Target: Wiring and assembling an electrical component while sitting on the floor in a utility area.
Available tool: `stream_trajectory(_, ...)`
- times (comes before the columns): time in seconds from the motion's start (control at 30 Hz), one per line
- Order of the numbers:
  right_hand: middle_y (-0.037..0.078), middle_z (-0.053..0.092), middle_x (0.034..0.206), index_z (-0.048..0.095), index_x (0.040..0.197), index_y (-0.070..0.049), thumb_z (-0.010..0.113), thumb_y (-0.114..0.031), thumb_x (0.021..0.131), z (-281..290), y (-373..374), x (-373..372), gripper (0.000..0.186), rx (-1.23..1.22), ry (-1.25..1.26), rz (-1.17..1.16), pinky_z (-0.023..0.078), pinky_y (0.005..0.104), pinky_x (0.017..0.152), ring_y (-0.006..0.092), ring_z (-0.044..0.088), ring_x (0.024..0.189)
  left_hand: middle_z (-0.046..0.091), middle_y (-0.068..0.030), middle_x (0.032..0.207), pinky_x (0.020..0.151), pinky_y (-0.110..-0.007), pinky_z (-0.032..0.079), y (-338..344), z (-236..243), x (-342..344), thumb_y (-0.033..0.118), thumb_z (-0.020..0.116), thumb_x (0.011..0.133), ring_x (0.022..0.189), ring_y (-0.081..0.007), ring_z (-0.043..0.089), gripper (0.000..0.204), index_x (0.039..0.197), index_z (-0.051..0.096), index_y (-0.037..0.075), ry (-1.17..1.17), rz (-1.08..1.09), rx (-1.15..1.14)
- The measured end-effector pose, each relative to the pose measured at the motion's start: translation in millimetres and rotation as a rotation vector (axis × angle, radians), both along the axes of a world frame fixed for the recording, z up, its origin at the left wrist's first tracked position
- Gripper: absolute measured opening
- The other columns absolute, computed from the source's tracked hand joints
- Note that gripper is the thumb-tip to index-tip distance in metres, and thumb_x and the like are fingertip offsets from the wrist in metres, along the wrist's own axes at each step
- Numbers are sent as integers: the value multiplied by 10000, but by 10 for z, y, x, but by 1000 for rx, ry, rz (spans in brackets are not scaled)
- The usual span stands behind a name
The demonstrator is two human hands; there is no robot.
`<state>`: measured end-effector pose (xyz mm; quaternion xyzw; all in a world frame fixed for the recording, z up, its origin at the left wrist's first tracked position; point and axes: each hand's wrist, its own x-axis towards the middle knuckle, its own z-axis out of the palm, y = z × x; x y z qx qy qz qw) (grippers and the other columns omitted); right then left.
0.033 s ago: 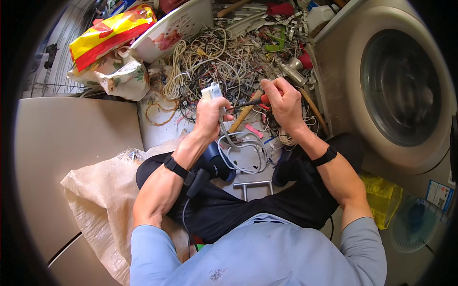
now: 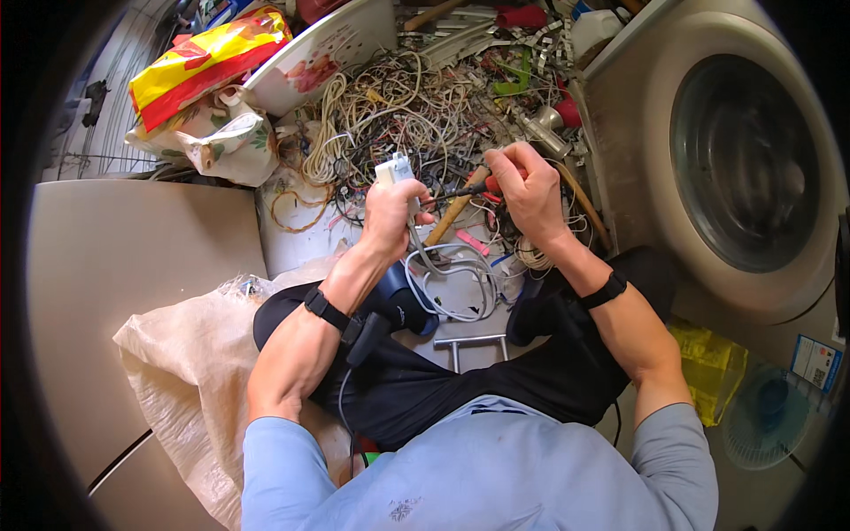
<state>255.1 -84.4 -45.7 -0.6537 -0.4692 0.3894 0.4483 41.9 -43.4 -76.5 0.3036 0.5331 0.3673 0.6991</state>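
Held before me: a white, box-shaped plastic fitting (image 2: 395, 168) and a slim screwdriver with a red handle and dark shaft (image 2: 475, 188). The fitting's long axis runs away from my body, its far end leaning slightly leftward; a grey sheathed cable (image 2: 416, 243) hangs from its near end. The screwdriver lies nearly crosswise, its shaft pointing left and a little toward me. My left hand (image 2: 387, 215) is curled closely round the fitting's near part, the far end projecting beyond thumb and fingers. My right hand (image 2: 533, 193) is folded into a fist about the red handle, the shaft emerging on its left side. Whether the tip touches the fitting cannot be told. Both are above the pale floor (image 2: 288, 243), between its left edge at a smooth beige panel (image 2: 142, 239) and its right edge at a silver front-loading washing machine (image 2: 651, 177).
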Motion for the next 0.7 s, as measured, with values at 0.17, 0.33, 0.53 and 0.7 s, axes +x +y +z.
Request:
stream_trajectory(0.17, 51, 676, 791, 600, 1126, -15, 749, -172, 950, 1, -78, -26, 279, 161, 31, 114, 490, 258, 632, 101, 628, 713, 651, -70, 824, 506, -317, 566, 38, -60, -92, 237, 748, 890, 703, -194, 666, 271, 1044, 629, 49, -29, -19, -47)
stream_trajectory(0.33, 4, 643, 788, 573, 1135, -14, 697, -148, 999, 143, -6, -14, 227, -40, 145, 35, 463, 236, 630, 63, 553, 680, 635, -63, 795, 483, -316, 572, 77, 26, 1, 600, 714, 918, 666, -190, 657, 570, 1096, 579, 75, -21, 28, -62)
stream_trajectory(0.53, 53, 677, 770, 626, 964, 4, 640, -221, 1041, 67, -5, 21, 238, 192, -66, 177, 488, 250, 646, 79, 609, 717, 626, -112, 770, 456, -342, 565, 129, 26, -65, 805, 581, 883, 650, -264, 666, 753, 1044, 553, 70, -92, 56, -126)
stream_trajectory(0.7, 53, 685, 761, 578, 1137, -8, 668, -143, 1005, 59, 40, 70, 210, 112, -64, 155, 483, 257, 626, 93, 599, 670, 640, -130, 777, 465, -380, 555, 99, -19, -23, 833, 488, 908, 682, -308, 665, 787, 1041, 570, 62, -85, 6, -142)
